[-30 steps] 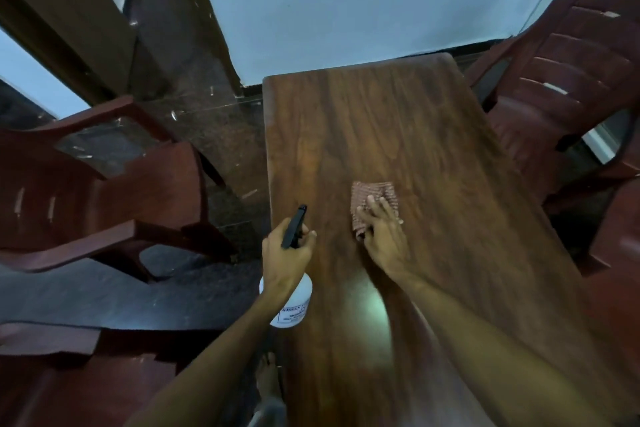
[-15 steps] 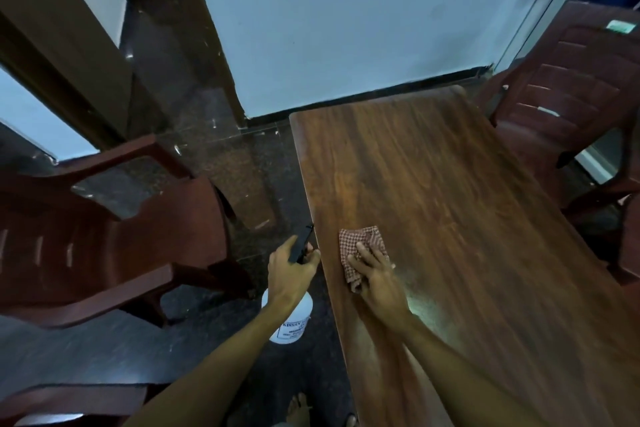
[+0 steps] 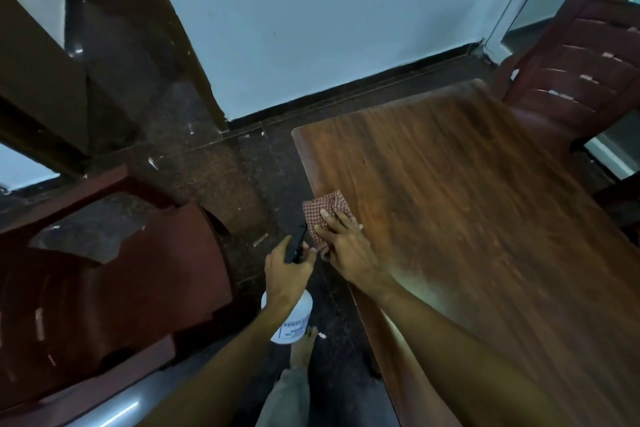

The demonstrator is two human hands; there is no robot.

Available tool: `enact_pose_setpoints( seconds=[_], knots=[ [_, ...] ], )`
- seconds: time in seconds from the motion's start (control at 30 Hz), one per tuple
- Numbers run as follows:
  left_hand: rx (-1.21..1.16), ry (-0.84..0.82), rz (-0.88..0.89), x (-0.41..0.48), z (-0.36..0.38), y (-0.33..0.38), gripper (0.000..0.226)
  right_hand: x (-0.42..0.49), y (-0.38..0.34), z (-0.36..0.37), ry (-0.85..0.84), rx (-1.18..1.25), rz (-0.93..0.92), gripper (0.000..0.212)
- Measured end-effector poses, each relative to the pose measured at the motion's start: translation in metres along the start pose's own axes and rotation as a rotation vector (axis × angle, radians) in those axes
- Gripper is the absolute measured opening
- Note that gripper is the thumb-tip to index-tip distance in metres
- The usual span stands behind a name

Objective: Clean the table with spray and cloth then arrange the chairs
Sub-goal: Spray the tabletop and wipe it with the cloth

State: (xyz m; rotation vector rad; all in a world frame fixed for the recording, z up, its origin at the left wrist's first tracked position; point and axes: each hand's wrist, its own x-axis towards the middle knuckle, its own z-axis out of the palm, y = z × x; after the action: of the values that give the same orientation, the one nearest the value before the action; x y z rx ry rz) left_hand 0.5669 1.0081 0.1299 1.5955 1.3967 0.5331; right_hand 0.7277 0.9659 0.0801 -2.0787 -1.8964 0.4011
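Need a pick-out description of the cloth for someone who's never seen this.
Find the long brown wood-grain table on the right of the view. At its left edge, pressed under the right hand, lies a small red-and-white checked cloth. It is the only patterned fabric there.

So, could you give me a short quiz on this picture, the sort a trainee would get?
1. Multiple choice: what does the left hand hold? A) a sponge B) a white spray bottle C) a broom
2. True or false: the right hand presses the checked cloth at the table's far right corner.
3. Fill in: the bottle hangs over the dark ___, beside the table.
Key: 1 B. 2 False, the cloth lies at the table's left edge. 3 floor.
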Motion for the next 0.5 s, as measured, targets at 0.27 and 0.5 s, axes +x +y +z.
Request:
enact_pose_setpoints(
  seconds=[0.27, 0.5],
  knots=[
    [-0.011, 0.002, 0.035, 0.111, -0.022, 0.026, 0.013, 0.066, 0.006, -0.013, -0.028, 0.052, 0.106, 0.068],
    [0.007, -0.008, 0.044, 0.167, -0.018, 0.035, 0.014, 0.189, 0.017, -0.023, -0.016, 0.089, 0.201, 0.061]
  ],
)
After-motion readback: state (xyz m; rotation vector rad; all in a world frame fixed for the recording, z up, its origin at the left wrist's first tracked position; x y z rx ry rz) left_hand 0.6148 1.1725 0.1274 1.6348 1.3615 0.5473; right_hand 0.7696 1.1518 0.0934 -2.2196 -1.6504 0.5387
